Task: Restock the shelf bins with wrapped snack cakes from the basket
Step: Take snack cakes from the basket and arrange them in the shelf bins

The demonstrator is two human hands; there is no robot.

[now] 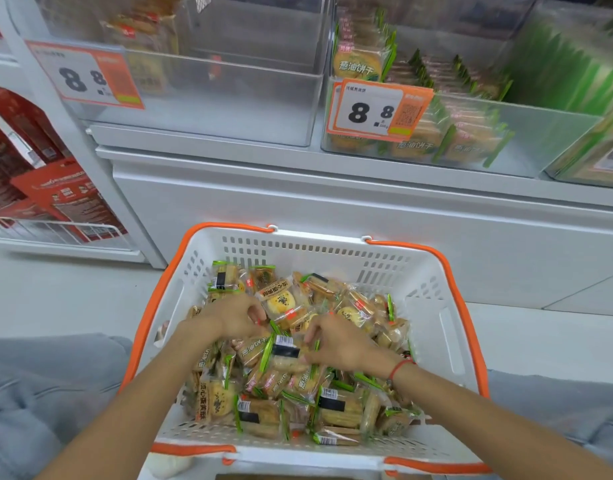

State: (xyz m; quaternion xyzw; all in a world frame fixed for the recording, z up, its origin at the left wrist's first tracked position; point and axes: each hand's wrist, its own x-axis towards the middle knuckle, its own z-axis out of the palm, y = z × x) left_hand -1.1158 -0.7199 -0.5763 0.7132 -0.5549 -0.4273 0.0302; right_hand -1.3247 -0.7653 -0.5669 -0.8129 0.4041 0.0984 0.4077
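Reaching into the white basket (433,306) at six o'clock, left hand (234,318) with fingers curled among the wrapped snack cakes (336,407), right hand (336,341) pinching a green-edged cake (284,355), shelf bins (208,109) at twelve o'clock.

two bare forearms come in from the bottom edge of the frame, no sleeves on either as far as they show. the right hand (336,342) has a thin red cord bracelet (400,368) around the wrist, with a small dark bead or charm on its lower side. the left hand (234,318) and its wrist carry nothing. grey fabric, likely trousers (45,382), fills the lower left and lower right corners.
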